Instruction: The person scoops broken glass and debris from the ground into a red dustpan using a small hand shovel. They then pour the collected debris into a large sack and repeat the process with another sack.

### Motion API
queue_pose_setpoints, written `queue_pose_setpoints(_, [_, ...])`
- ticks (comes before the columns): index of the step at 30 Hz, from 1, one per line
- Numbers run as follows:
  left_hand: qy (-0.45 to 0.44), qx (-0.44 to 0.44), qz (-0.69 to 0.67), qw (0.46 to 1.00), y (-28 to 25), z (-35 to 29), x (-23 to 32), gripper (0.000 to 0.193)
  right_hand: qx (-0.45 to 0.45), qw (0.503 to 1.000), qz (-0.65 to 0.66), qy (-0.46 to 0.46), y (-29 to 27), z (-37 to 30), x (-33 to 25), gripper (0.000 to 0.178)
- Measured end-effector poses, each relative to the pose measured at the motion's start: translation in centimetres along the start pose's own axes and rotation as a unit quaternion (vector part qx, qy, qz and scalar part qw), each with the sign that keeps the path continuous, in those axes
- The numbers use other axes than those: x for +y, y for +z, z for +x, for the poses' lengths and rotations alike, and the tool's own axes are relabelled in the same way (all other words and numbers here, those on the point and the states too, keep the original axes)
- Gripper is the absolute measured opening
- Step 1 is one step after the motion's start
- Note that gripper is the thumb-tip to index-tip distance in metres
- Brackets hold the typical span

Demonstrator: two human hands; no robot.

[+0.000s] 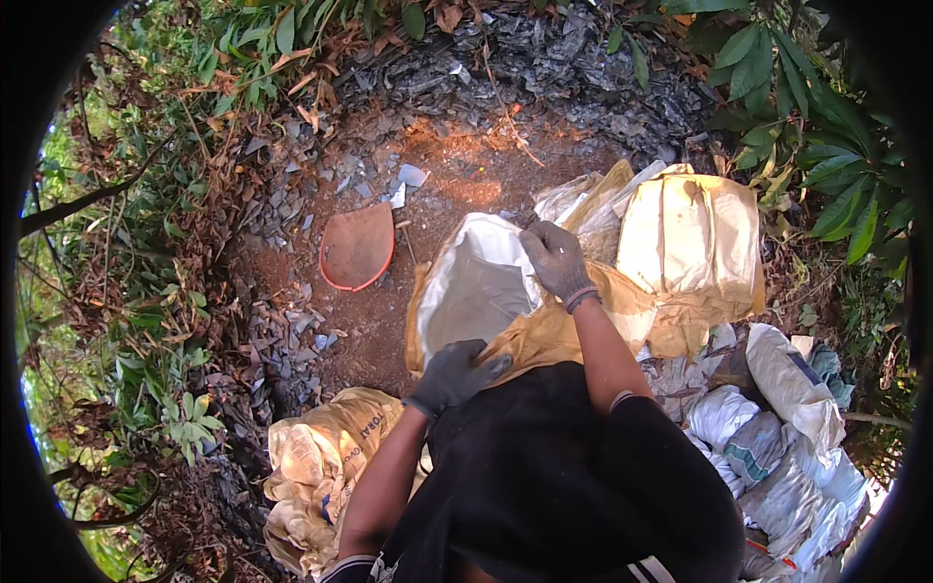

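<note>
A tan sack with a white lining (465, 316) stands in front of me with its mouth spread wide. Grey flat pieces show inside it. My right hand (556, 258), in a dark grey glove, is closed over the right edge of the sack's mouth. On the near left edge, my left hand (452, 377), gloved the same way, has its fingers wrapped against the rim and the thumb side toward the opening. The parts of the fingers behind the sack's edges are hidden.
Beyond the sack to the left lie an orange-rimmed scoop (357, 248) and a thin-handled tool (406, 239). Folded tan sacks (690, 238) lie right, a tan sack (330, 452) near left, white bags (777, 466) near right. Grey shards (544, 73) are heaped at the back, with leafy plants around.
</note>
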State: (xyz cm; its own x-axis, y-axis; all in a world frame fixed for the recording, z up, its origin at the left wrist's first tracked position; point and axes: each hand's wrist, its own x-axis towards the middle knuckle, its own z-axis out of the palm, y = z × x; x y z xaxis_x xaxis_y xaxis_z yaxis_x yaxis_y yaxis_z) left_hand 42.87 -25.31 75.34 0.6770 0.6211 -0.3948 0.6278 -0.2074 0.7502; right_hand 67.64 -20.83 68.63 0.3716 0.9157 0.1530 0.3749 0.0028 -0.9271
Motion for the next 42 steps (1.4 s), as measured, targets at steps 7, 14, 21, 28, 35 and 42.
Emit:
queue_pose_setpoints(7, [0.046, 0.386, 0.103, 0.915, -4.6, 3.7, -1.5, 0.087, -0.170, 0.953, 0.247, -0.045, -2.7, 0.0, -7.7, 0.020])
queue_pose_setpoints(14, [-0.195, 0.416, -0.103, 0.882, -6.6, 10.0, -18.9, 0.058, -0.228, 0.953, 0.144, -0.141, -6.4, 0.5, -12.3, 0.038])
queue_pose_setpoints(21, [0.008, 0.508, -0.453, 0.733, -6.6, 12.1, -14.6, 0.016, -0.019, 0.860, -0.480, -0.169, -9.7, -2.4, -1.8, 0.046])
queue_pose_setpoints(28, [0.026, 0.639, -0.307, 0.705, -9.4, 6.6, -13.1, 0.024, -0.180, 0.904, 0.019, 0.387, -4.2, -5.8, 7.0, 0.069])
queue_pose_setpoints(35, [0.082, 0.704, -0.168, 0.686, -11.2, 3.1, -8.0, 0.027, -0.487, 0.825, 0.051, 0.283, 13.0, -4.5, 13.4, 0.090])
queue_pose_setpoints(42, [0.053, 0.737, -0.059, 0.671, -8.4, -6.2, -10.3, 0.025, -0.316, 0.883, -0.089, 0.337, 20.8, -9.3, 7.9, 0.056])
